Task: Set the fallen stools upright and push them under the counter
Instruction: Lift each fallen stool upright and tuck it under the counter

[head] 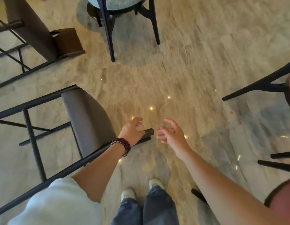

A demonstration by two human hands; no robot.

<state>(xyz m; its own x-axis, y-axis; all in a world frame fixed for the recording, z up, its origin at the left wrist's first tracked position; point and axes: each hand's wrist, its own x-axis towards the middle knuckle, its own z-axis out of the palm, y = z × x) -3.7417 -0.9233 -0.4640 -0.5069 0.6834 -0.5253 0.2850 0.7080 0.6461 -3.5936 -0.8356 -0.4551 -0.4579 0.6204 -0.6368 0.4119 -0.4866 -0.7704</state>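
Two hands are hovering low with fingers loose, gripping nothing. The left hand (132, 130) is curving over the roll (149, 131) of a stool (89, 120); contact is unclear. The right hand (171, 133) is spreading just right of that roll. Left of the hands the stool is lying sideways, a second stool (32, 28) lying beyond it.
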